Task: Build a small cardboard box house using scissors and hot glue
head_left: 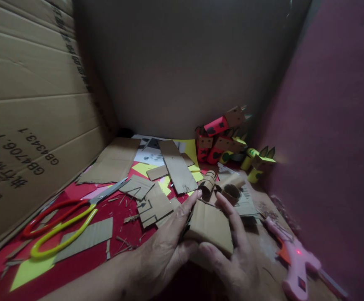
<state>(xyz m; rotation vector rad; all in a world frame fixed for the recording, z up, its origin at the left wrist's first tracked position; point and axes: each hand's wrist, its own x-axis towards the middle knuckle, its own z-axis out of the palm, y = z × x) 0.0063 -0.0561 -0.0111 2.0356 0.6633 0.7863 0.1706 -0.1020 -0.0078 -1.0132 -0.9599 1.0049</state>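
Observation:
Between my two hands is a small folded piece of cardboard (209, 225), bent into a box-like shape. My left hand (172, 236) grips its left side, thumb beneath and fingers along the edge. From the right, my right hand (237, 246) closes on it, with a finger along the far right edge and the thumb at the near edge. Just beyond the fingertips lie a cardboard tube (207, 182) with dark markings and another open tube (232, 191). What is under the folded piece is hidden.
Red-and-yellow-handled scissors (91, 205) lie at left among cardboard scraps (155, 205). A pink glue gun (298, 259) with a lit red light rests at right. Red and yellow cardboard animal figures (219, 144) stand at the back. A large cardboard panel (37, 104) rises on the left.

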